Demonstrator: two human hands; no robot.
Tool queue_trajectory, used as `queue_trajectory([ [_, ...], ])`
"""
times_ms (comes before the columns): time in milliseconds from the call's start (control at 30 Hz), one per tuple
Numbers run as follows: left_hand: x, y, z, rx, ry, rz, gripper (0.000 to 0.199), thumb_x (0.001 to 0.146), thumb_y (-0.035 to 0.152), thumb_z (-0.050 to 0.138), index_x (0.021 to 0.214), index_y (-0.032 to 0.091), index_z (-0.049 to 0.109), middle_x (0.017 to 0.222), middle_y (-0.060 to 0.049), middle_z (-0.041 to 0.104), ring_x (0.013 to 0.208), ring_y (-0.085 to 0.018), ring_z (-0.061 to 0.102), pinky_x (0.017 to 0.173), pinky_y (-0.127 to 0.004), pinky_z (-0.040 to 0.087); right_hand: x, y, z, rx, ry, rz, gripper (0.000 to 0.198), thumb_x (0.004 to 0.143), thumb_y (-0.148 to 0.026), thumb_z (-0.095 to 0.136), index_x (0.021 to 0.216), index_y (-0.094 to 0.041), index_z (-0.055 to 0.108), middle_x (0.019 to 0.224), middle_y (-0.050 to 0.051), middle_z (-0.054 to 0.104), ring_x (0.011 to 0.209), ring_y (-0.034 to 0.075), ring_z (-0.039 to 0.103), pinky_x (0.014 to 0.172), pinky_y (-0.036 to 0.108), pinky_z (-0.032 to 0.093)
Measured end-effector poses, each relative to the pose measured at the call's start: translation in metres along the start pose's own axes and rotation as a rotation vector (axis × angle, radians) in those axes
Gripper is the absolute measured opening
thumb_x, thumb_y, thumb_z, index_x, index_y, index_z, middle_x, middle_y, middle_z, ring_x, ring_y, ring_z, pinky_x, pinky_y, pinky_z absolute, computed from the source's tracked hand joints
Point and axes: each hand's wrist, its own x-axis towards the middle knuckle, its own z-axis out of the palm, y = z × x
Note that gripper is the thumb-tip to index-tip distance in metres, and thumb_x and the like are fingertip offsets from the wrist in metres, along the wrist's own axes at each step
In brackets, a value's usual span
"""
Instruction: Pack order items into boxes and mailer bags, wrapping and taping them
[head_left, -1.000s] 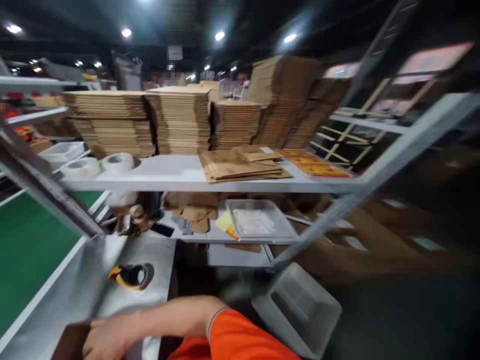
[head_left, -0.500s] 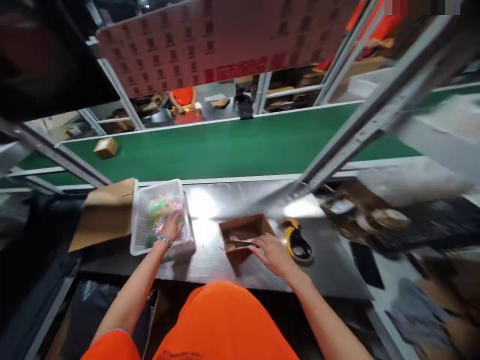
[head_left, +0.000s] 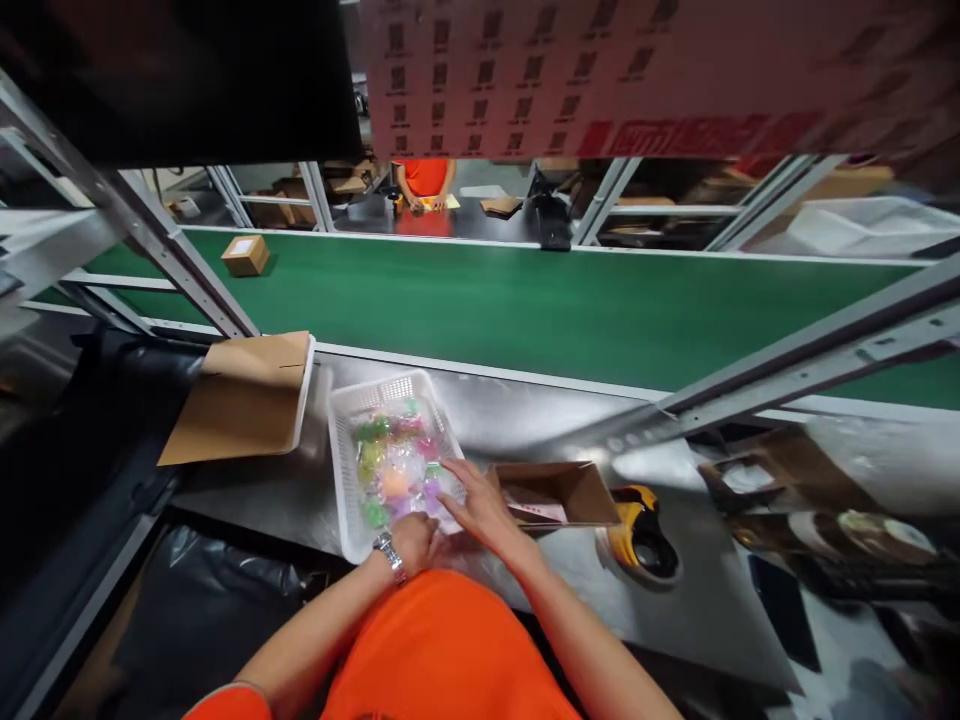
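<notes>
The right grip (head_left: 480, 505) is spread, thumb apart from the fingers, over the right side of a white basket (head_left: 342, 470). The left grip (head_left: 414, 542) is half curled at the basket's near right corner; whether it has hold of anything I cannot tell. The clear-wrapped colourful pieces (head_left: 397, 482) lie loose inside the basket, some just beside the fingertips.

The wrapping looks slick, so a piece is best pinched at its body rather than by a loose edge, and lifted straight up to spare its neighbours. Because both hands work at one corner, they should take separate pieces, and the left could steady the rim against sliding.

Just right of the right hand stands an open cardboard box (head_left: 589, 493) with a pink-and-white item (head_left: 538, 508) inside; keep the wrist off its wall when drawing back. Farther right on the metal desk (head_left: 251, 500), a yellow-and-black tape dispenser (head_left: 634, 535) sits near the box, so the right elbow wants care. Left of the basket leans flat cardboard (head_left: 232, 398); beyond the desk runs a green belt (head_left: 487, 295).
</notes>
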Motion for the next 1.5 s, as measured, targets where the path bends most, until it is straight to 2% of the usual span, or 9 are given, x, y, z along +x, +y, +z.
queue_trajectory([
  [167,-0.016,-0.034,-0.014,-0.085,-0.069,0.153,0.029,0.103,0.037,0.068,0.123,0.03,0.088,0.124,-0.016,0.089,0.123,-0.037,0.085,0.109,-0.049,0.069,0.09,-0.001,0.068,-0.26,-0.323,0.441,0.155,0.067,-0.039,0.114,0.191,-0.015,0.024,0.196,0.037,0.01,0.183,0.059,0.012,0.148,0.067,0.02],
  [267,-0.033,-0.076,-0.02,-0.046,0.168,0.093,0.047,0.103,0.027,0.062,0.147,0.021,0.079,0.161,-0.023,0.074,0.159,-0.043,0.065,0.135,-0.067,0.053,0.111,0.008,0.086,-0.351,-0.449,0.548,0.184,0.049,-0.047,0.122,0.193,-0.022,0.01,0.195,0.039,-0.006,0.181,0.066,0.001,0.145,0.073,0.016],
  [400,-0.044,-0.125,-0.006,0.104,0.556,0.024,0.062,0.096,0.012,0.064,0.158,0.013,0.07,0.181,-0.026,0.055,0.177,-0.047,0.042,0.139,-0.077,0.046,0.091,0.009,0.101,-0.396,-0.429,0.513,0.166,0.052,-0.048,0.12,0.19,-0.028,0.031,0.196,0.037,0.006,0.175,0.066,0.029,0.136,0.07,0.036],
  [567,-0.035,-0.146,0.014,0.154,0.639,0.032,0.066,0.096,-0.002,0.053,0.159,0.013,0.068,0.176,-0.022,0.062,0.175,-0.041,0.046,0.14,-0.066,0.051,0.054,-0.004,0.111,-0.361,-0.381,0.478,0.104,0.076,-0.043,0.107,0.168,-0.02,0.063,0.176,0.028,0.053,0.143,0.041,0.07,0.119,0.045,0.054],
  [700,-0.029,-0.151,0.009,0.099,0.608,0.06,0.075,0.091,-0.004,0.052,0.164,0.013,0.064,0.178,-0.022,0.06,0.178,-0.038,0.042,0.143,-0.066,0.047,0.052,-0.012,0.106,-0.393,-0.417,0.495,0.074,0.083,-0.037,0.1,0.15,-0.022,0.074,0.145,0.017,0.076,0.123,0.035,0.076,0.107,0.041,0.057],
  [933,-0.024,-0.152,-0.017,0.003,0.439,0.022,0.087,0.089,0.0,0.052,0.175,0.013,0.054,0.186,-0.021,0.051,0.182,-0.039,0.032,0.149,-0.069,0.036,0.046,-0.019,0.051,-0.21,-0.182,0.29,0.067,0.078,-0.026,0.097,0.143,-0.027,0.081,0.137,0.01,0.081,0.122,0.036,0.078,0.11,0.05,0.064],
  [1233,-0.029,-0.113,-0.048,0.056,0.37,-0.048,0.087,0.098,0.02,0.067,0.182,0.009,0.044,0.19,-0.029,0.04,0.182,-0.047,0.03,0.151,-0.07,0.019,0.008,-0.039,-0.088,-0.004,0.304,0.0,0.058,0.087,-0.048,0.096,0.138,-0.025,0.081,0.135,0.012,0.081,0.123,0.034,0.08,0.108,0.052,0.068],
  [1400,0.017,-0.076,-0.064,0.071,0.172,-0.099,0.136,0.076,0.034,0.106,0.19,0.022,0.033,0.198,-0.031,0.008,0.182,-0.063,0.01,0.145,-0.079,0.022,-0.049,-0.014,-0.15,-0.235,0.452,-0.027,0.05,0.091,-0.057,0.095,0.131,-0.029,0.084,0.134,0.013,0.081,0.123,0.035,0.079,0.108,0.052,0.068],
  [1500,0.057,-0.061,-0.074,0.115,0.047,-0.212,0.168,0.051,0.038,0.12,0.192,0.031,0.028,0.198,-0.029,-0.012,0.175,-0.077,-0.002,0.136,-0.093,0.022,-0.078,0.019,-0.161,-0.37,0.34,0.028,0.044,0.096,-0.056,0.09,0.134,-0.033,0.087,0.137,0.014,0.081,0.119,0.036,0.081,0.102,0.051,0.07],
])
